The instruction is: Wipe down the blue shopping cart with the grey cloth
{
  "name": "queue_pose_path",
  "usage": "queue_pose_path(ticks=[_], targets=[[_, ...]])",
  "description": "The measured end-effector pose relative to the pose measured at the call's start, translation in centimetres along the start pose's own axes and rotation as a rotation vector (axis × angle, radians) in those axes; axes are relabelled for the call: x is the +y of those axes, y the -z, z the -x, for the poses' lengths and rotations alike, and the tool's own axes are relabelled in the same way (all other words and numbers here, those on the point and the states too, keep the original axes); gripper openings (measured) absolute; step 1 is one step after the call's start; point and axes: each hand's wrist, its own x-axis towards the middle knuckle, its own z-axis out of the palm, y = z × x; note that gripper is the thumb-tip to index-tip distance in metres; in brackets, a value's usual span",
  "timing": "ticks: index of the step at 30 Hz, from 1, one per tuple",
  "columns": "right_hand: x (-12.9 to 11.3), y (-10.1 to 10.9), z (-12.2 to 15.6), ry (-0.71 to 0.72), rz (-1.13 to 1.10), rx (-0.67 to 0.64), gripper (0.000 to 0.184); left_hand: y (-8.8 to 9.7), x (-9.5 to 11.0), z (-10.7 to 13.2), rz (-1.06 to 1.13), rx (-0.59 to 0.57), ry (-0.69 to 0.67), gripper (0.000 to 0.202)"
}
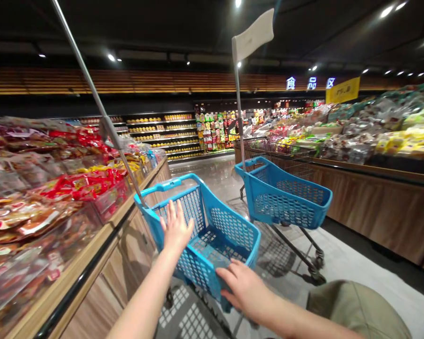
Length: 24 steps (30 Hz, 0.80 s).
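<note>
Directly in front of me stands a blue shopping cart point(233, 223) with perforated plastic sides and nothing in its basket. My right hand point(245, 285) grips the cart's near end, its fingers curled over the rim. Fingers spread, my left hand point(176, 226) is over the cart's left side; whether it touches the rim I cannot tell. A tall metal pole point(88, 80) rises from the handle end of this cart.
Beside it on the right is a second blue cart point(289, 195) with a white flag point(254, 35) on a pole. Packaged-food bins point(127, 226) line the left; a wood-panelled display point(371, 202) stands right. Stocked shelves point(164, 134) are at the back. My knee point(356, 310) shows lower right.
</note>
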Motion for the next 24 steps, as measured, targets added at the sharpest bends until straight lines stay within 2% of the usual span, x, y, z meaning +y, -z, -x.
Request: queue_pose_path(ticks=[2,4,7,9,11,14,16,17,18,21,24], targets=[[-1.6,-0.1,-0.4,0.101,-0.01,-0.075,0.05,-1.4,0.9,1.5,-0.008,-0.108,0.027,0.072],[-1.7,0.2,-0.4,0.217,-0.019,-0.127,0.048,-2.4,0.4,2.4,-0.059,-0.158,0.04,0.071],[1.4,1.6,0.1,0.273,-0.012,-0.165,0.038,-2.5,-1.8,2.9,-0.134,-0.131,0.009,0.069],[4.5,3.1,0.1,0.209,-0.012,-0.158,0.031,-2.2,-3.1,2.9,-0.164,-0.082,0.041,0.069],[7.4,4.6,-0.6,0.1,-0.057,-0.098,0.028,-1.9,-4.0,2.7,-0.163,-0.052,0.153,0.071],[9.5,5.8,-3.2,-0.077,-0.151,0.12,0.03,-2.0,-4.3,2.5,-0.099,-0.06,0.312,0.072],[9.6,5.3,-5.5,-0.143,-0.166,0.244,0.034,-2.3,-4.0,2.3,-0.063,-0.078,0.33,0.072],[9.5,4.7,-6.6,-0.16,-0.162,0.26,0.036,-2.4,-3.9,2.2,-0.056,-0.081,0.321,0.072],[9.2,3.9,-7.6,-0.162,-0.154,0.233,0.037,-2.6,-3.7,2.2,-0.053,-0.081,0.308,0.072],[8.6,1.6,-9.3,-0.138,-0.114,0.025,0.032,-3.1,-3.6,1.9,-0.053,-0.078,0.281,0.072],[8.2,0.9,-8.4,-0.152,-0.112,-0.056,0.032,-3.4,-4.1,1.6,-0.037,-0.087,0.271,0.073]])
